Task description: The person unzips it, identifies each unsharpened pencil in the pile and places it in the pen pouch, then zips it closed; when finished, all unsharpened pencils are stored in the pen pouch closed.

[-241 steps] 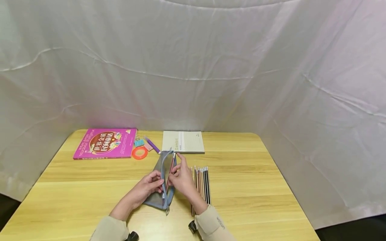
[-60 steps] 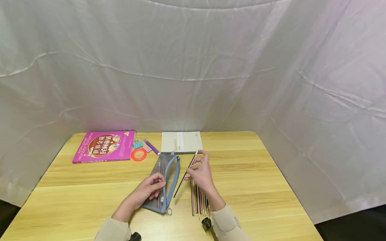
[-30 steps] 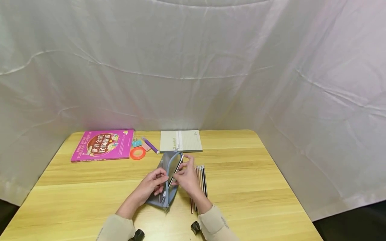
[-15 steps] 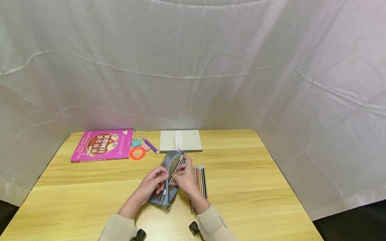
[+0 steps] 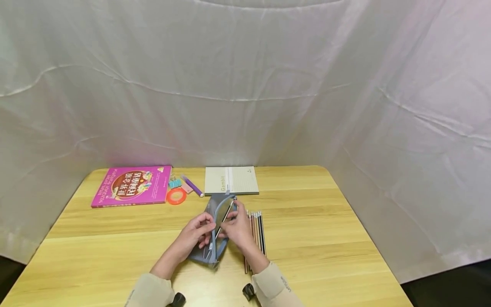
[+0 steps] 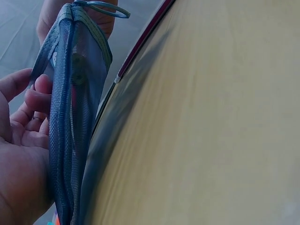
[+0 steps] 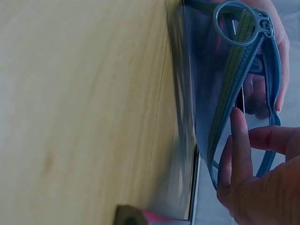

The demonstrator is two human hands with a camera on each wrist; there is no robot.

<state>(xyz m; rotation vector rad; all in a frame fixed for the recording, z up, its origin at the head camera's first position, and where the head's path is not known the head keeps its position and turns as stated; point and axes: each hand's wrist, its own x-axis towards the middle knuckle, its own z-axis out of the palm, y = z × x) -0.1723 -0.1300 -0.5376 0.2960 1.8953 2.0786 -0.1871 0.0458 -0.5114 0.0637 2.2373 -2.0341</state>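
A grey-blue mesh pencil pouch [image 5: 215, 206] lies unzipped at the middle of the wooden table [image 5: 326, 221]. My left hand [image 5: 197, 232] grips its left lip and holds the mouth apart. My right hand [image 5: 238, 228] pinches a black pencil [image 5: 226, 214] whose lower end sits inside the opening. Several pencils [image 5: 258, 228] lie in a row just right of my right hand. In the left wrist view my fingers [image 6: 28, 98] curl on the pouch mesh [image 6: 70, 117]. In the right wrist view the zipper ring [image 7: 236, 21] and the pouch mesh [image 7: 220, 93] show beside my fingers [image 7: 239, 140].
At the back of the table lie a pink book [image 5: 132, 185], a beige notebook [image 5: 231, 180], an orange tape roll [image 5: 177, 196], a purple pen [image 5: 193, 185] and a blue binder clip [image 5: 175, 183]. White cloth hangs behind and to the sides.
Two seconds ago my right hand held the black pencil above the row. It has since brought it to the pouch mouth and slid it in. My left hand has kept its hold.
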